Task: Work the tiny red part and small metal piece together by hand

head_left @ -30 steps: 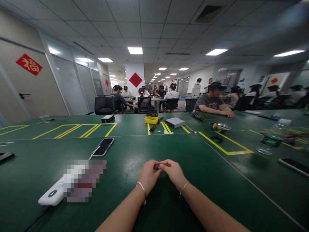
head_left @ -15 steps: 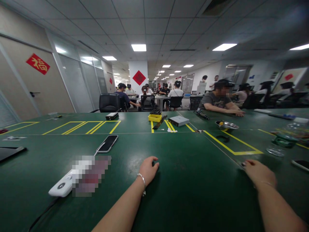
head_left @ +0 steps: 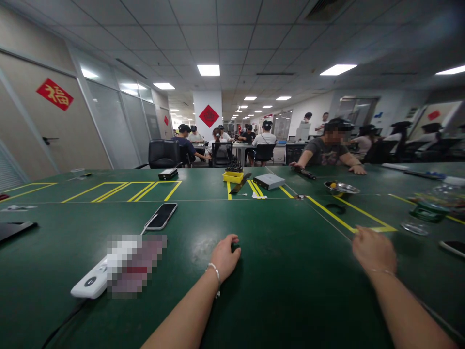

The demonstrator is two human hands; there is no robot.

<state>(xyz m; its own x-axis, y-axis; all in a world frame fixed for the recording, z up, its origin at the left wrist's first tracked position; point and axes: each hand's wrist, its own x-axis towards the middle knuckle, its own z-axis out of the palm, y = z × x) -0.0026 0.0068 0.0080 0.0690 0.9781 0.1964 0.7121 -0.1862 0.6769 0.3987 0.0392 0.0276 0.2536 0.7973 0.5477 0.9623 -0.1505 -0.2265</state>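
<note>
My left hand (head_left: 225,258) rests on the green work table (head_left: 290,295), its fingers curled and a thin bracelet on the wrist. Nothing shows in it. My right hand (head_left: 374,252) lies far to the right, its fingertips over a corner of the yellow taped outline (head_left: 370,229). Only its back shows, so the palm side is hidden. The nearest object to my left hand is a white, partly pixelated device (head_left: 89,285), off to the left. A black smartphone (head_left: 162,215) lies beyond that device.
Across the table are a yellow bin (head_left: 233,177), a silver box (head_left: 269,181) and a metal bowl (head_left: 341,188). A glass dish (head_left: 414,227) and a phone (head_left: 452,248) lie to the right. A seated person (head_left: 329,148) has both hands on the far table edge.
My hands have come apart from touching at the middle. The right hand moved far right, then slightly forward and left; the left stayed near the middle. The view also shifted.
</note>
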